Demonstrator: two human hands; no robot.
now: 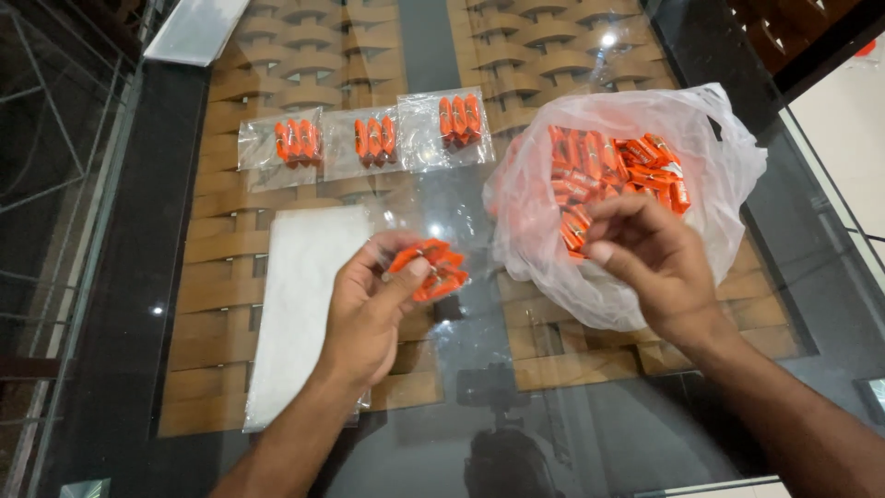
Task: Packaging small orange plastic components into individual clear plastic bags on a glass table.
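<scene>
My left hand [369,309] holds a small clear packet of orange wrapped candies [433,269] above the glass table, thumb pressed on it. My right hand [650,258] hovers at the near edge of a large clear plastic bag [710,175] full of loose orange candies [608,171], its fingers curled together; whether they pinch a candy is hidden. Three filled small packets lie in a row at the far side: left packet [293,143], middle packet [373,138], right packet [458,120].
A stack of flat empty clear bags [304,295] lies under and left of my left hand. The glass tabletop [166,231] has a woven wooden base beneath. A white sheet [198,28] sits at the far left corner.
</scene>
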